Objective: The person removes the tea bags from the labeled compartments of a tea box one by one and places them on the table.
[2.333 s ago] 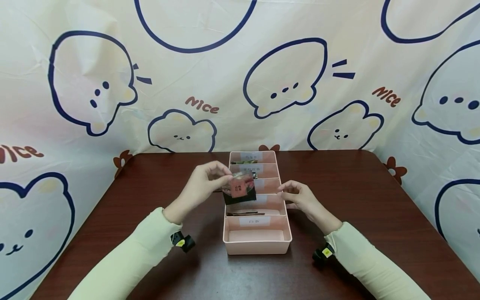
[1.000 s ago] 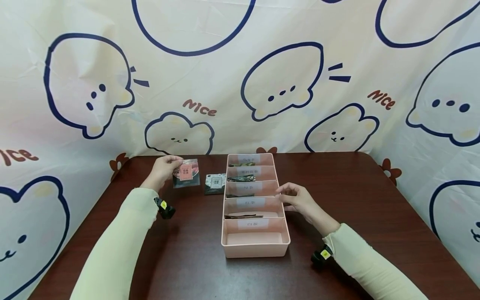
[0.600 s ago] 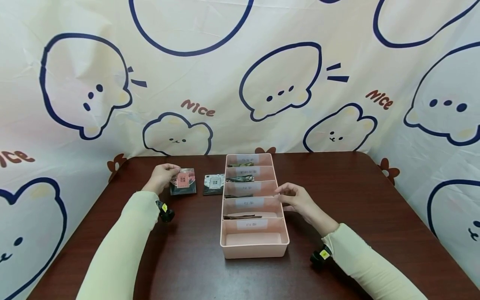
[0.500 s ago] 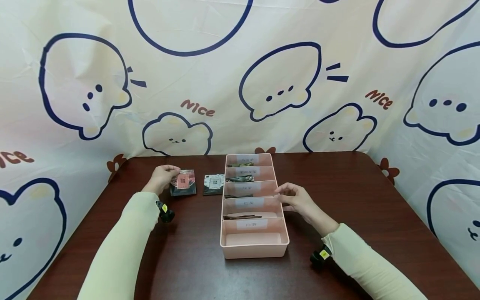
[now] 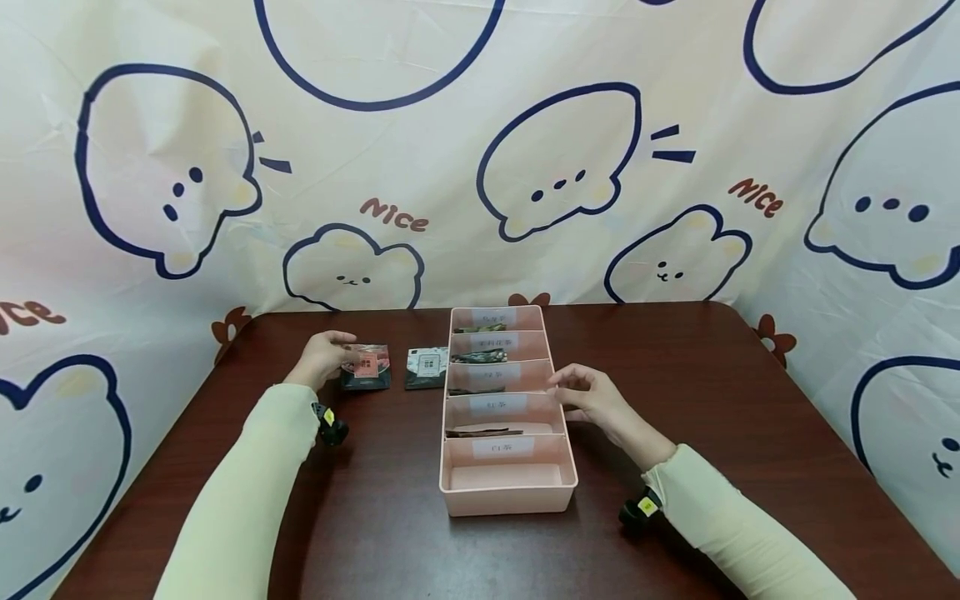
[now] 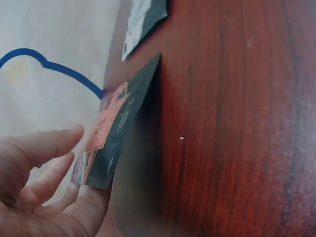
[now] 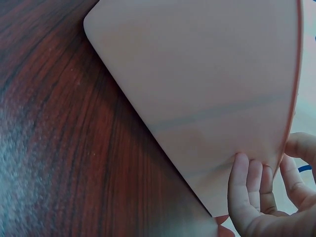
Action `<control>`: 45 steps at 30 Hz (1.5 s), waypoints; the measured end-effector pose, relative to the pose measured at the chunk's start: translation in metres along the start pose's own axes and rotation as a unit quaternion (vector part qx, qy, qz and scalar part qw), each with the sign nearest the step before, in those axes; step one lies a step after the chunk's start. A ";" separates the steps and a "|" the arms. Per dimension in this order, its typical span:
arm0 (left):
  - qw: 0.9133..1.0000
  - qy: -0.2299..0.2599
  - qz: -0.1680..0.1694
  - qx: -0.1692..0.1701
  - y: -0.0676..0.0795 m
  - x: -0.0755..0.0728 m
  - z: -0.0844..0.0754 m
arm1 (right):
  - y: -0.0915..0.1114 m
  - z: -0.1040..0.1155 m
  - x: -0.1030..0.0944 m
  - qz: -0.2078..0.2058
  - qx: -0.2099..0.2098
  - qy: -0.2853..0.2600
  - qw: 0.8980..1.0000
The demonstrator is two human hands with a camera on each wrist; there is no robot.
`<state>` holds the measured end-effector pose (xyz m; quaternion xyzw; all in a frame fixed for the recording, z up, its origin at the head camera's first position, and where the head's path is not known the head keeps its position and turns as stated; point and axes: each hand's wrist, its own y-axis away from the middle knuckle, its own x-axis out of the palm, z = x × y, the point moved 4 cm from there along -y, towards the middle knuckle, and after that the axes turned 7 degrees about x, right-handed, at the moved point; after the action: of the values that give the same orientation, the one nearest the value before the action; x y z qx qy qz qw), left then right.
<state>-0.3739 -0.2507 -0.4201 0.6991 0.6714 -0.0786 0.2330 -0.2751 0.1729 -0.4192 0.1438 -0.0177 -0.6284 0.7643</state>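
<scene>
At the left of the table my left hand (image 5: 324,360) is beside a tea sachet with a pink label (image 5: 366,367). In the left wrist view the thumb stands apart from this sachet (image 6: 106,128), and other fingers lie behind its near edge. A second tea sachet, white and dark green (image 5: 427,367), lies between it and the pink divided box (image 5: 510,502). My right hand (image 5: 596,400) grips the box's right rim; in the right wrist view several fingers press the outer wall (image 7: 207,74). Labelled compartments hold several sachets, seen mostly edge-on; the front compartment shows bare.
A dark brown wooden table (image 5: 675,358) bears everything. Behind it hangs a pale cloth (image 5: 450,150) with cartoon drawings. Each wrist carries a small black camera.
My left hand has carried the pink-labelled sachet from above the box leftward and down to the table, and its thumb has come away. The right hand stays at the box rim.
</scene>
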 end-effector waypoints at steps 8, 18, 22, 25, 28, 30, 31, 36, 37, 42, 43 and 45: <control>1.000 -0.023 0.000 -0.007 -0.005 0.002 0.003 | -0.002 0.000 0.001 0.007 -0.006 0.004 1.000; 0.997 -0.076 -0.005 -0.013 -0.009 0.007 0.008 | -0.002 0.000 0.001 0.004 -0.001 0.004 1.000; 0.996 -0.093 -0.005 -0.005 -0.008 0.009 0.005 | -0.001 0.000 0.001 0.007 -0.004 0.001 1.000; 0.995 -0.103 -0.002 -0.006 -0.008 0.011 0.003 | 0.000 0.001 0.001 0.009 -0.008 0.002 1.000; 0.993 -0.121 0.002 -0.004 -0.010 0.011 0.002 | 0.001 0.002 0.001 0.010 -0.008 0.000 1.000; 0.991 -0.132 0.004 -0.004 -0.012 0.011 0.001 | 0.001 0.002 0.001 0.008 -0.005 -0.004 1.000; 0.990 -0.138 0.005 -0.004 -0.012 0.011 0.001 | 0.001 0.002 0.001 0.008 -0.003 -0.004 1.000; 0.988 -0.152 0.006 -0.006 -0.014 0.012 0.001 | 0.001 0.002 0.001 0.001 0.005 -0.007 1.000; 0.988 -0.154 0.006 -0.006 -0.014 0.012 0.001 | 0.001 0.002 0.001 0.001 0.003 -0.005 1.000; 0.987 -0.164 0.006 -0.002 -0.013 0.013 0.000 | 0.001 0.003 0.001 -0.001 -0.002 0.001 1.000; 0.987 -0.163 0.006 -0.004 -0.013 0.013 0.000 | 0.002 0.003 0.001 0.001 -0.002 0.000 1.000; 0.987 -0.162 0.008 -0.006 -0.013 0.013 0.001 | 0.002 0.003 0.001 0.002 0.000 -0.004 1.000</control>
<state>-0.3852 -0.2390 -0.4292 0.6808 0.6196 -0.1849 0.3440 -0.2739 0.1715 -0.4163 0.1415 -0.0215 -0.6272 0.7656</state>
